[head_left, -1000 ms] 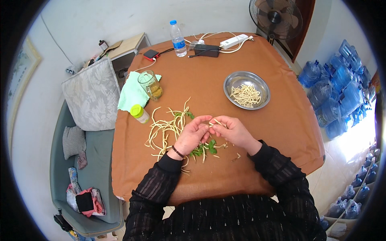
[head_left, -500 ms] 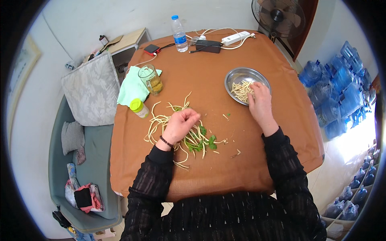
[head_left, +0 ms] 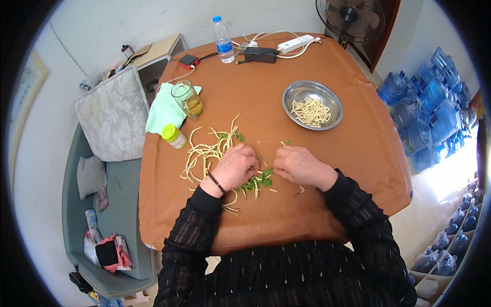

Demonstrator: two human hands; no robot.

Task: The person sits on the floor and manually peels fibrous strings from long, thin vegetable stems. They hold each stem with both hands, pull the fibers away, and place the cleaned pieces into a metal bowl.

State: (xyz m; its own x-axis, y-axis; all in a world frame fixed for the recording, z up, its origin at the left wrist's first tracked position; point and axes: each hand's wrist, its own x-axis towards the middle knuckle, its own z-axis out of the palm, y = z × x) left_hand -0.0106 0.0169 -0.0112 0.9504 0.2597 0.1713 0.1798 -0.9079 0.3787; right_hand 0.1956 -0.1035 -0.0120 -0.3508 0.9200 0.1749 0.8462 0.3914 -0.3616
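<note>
Left hand (head_left: pixel 236 165): bare, dark round-bead bracelet (head_left: pixel 216 183) at its base. Right hand (head_left: pixel 304 166), right of bracelet: bare. Left sleeve (head_left: pixel 188 227), below bracelet: black, semi-sheer, blocky woven bands, plain snug cuff (head_left: pixel 205 200) nearest it. Right sleeve (head_left: pixel 360 215), right of and below bracelet: matching. Bodice (head_left: pixel 291 276), farther below bracelet: black, small pale vertical flecks.

The stems (head_left: pixel 208 150) are cream, leaves (head_left: pixel 266 180) green, the bowl (head_left: pixel 333 105) silver, tablecloth (head_left: pixel 240 94) brown, large cushion (head_left: pixel 113 116) leaf-patterned grey.

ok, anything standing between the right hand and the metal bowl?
Nothing visible stands between the right hand and the metal bowl. A small green scrap lies on the brown tabletop near the hand, left of that line.
</note>
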